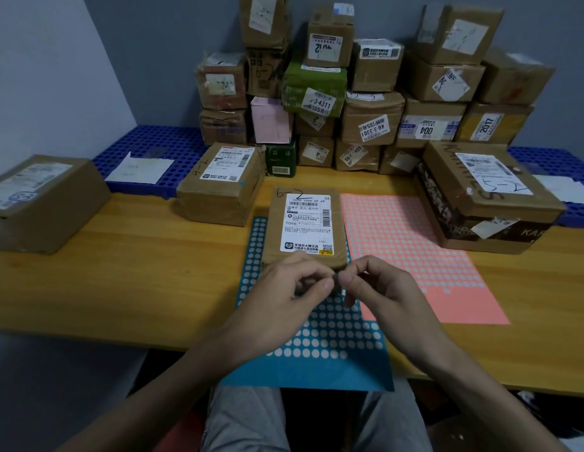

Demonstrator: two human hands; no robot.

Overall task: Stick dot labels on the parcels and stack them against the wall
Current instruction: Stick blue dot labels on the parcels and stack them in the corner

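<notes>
A flat brown parcel [305, 220] with a white shipping label and "6-2" written on it lies on the blue dot-label sheet [316, 340] at the table's middle. My left hand [284, 288] and my right hand [378, 285] meet just in front of the parcel's near edge, fingertips pinched together on a small dark dot label [335, 278]. A pink dot-label sheet [411, 256] lies to the right of the parcel. Many taped parcels [349, 93] are stacked against the grey wall behind.
A parcel marked "4-2" [222, 184] sits behind left, another brown box [42, 200] at the far left, a large box [486, 194] at the right. Blue plastic pallets [153, 148] line the back of the wooden table [137, 272].
</notes>
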